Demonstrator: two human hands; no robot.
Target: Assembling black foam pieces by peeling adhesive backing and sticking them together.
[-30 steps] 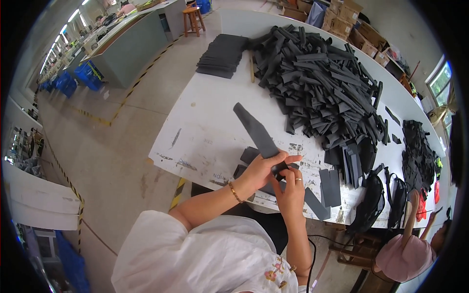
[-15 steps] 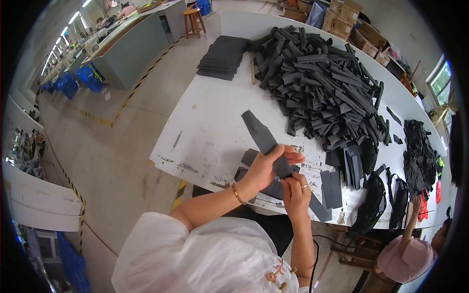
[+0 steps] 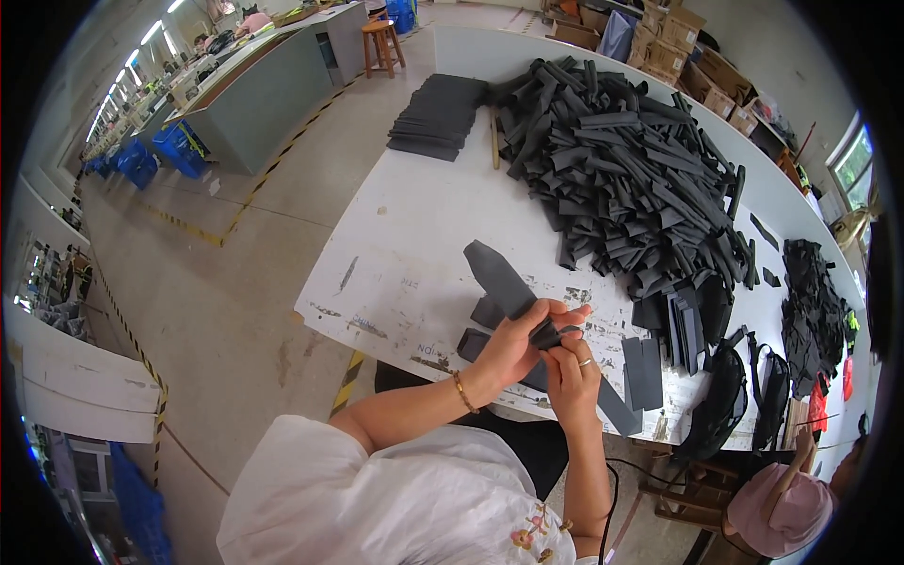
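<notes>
Head view, left to right. Two blue bins (image 3: 155, 155) on the floor far left; one wooden stool (image 3: 383, 42) by a grey counter (image 3: 273, 89). One white table (image 3: 405, 235), scuffed and marked. At its far left end, one neat stack of flat dark sheets (image 3: 438, 115). Beside that, one large loose heap of dark strips (image 3: 631, 174); count not possible.

Near edge of the table: one long dark strip (image 3: 504, 282) held over the table top, above a few flat dark pieces (image 3: 482, 325). Strip is matte charcoal, flat, foam-like, with a pointed cut end. Long axis runs diagonally: pointed end up and to the left, away from the person; the other end passes down to the right past the hands and over the table edge.

Left hand (image 3: 513, 344): fingers closed over the strip at mid-length, bracelet at wrist. Right hand (image 3: 573, 372): just below and touching the left, fingertips pinching the same strip where it is folded; ring on one finger.

Further right: three short dark slabs (image 3: 645, 372) lying flat, one small pile of black scraps (image 3: 815, 311), one person in a pink cap (image 3: 777, 513) at lower right.
</notes>
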